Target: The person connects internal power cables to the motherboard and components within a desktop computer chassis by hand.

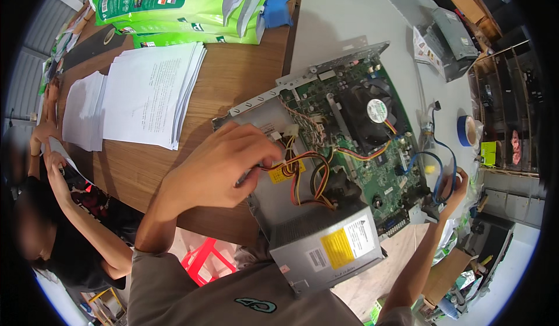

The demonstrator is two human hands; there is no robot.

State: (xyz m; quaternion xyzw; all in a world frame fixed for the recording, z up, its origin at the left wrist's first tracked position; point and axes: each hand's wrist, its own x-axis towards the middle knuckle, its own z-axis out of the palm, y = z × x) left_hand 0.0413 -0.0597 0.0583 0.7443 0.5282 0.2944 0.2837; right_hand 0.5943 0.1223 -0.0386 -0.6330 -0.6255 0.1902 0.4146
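Note:
An opened computer chassis (250,102) lies tilted across the table edge before me. Inside are a green motherboard (378,177) and a black cooling fan (361,113). A grey metal power supply (303,265) with a yellow label stands at its near side, trailing a bundle of red, yellow and black wires (300,195). My left hand (224,166) is closed over the chassis's left side, fingertips pinching the wires' end; part of its grip is hidden. At the right, my right hand (457,187) curls around a looped blue cable (451,166) that runs to the board.
Stacks of printed paper (145,96) and green paper packs (180,11) lie on the brown table (227,70). Blue tape (466,131) and another metal unit (451,41) sit on the grey tabletop (332,20). Beside me, a person (75,227) at the left handles paper.

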